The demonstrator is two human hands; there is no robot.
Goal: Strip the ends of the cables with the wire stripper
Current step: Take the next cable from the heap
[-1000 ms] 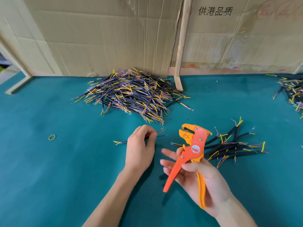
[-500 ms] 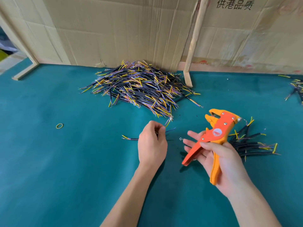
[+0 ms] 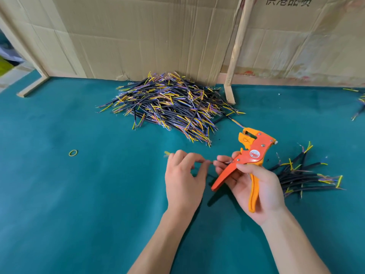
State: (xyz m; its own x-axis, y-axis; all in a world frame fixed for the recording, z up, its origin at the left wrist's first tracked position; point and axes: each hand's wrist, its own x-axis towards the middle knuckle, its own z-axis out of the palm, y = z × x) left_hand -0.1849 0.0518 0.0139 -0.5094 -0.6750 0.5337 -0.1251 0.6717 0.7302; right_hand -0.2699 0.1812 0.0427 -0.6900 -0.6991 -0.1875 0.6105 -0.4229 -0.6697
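left hand (image 3: pixel 182 175) pinched a blurred cable (image 3: pixel 167 153); right hand (image 3: pixel 256 184) gripped the wire stripper (image 3: pixel 248 155); a loose pinch might let it slip

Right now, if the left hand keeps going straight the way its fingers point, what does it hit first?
Probably the right hand's fingertips under the wire stripper: the left hand, pinching a cable, points right at them. Depth is unclear.

Two cable piles (image 3: pixel 169 107), one stripper (image 3: pixel 248 157), one band (image 3: pixel 73 153).
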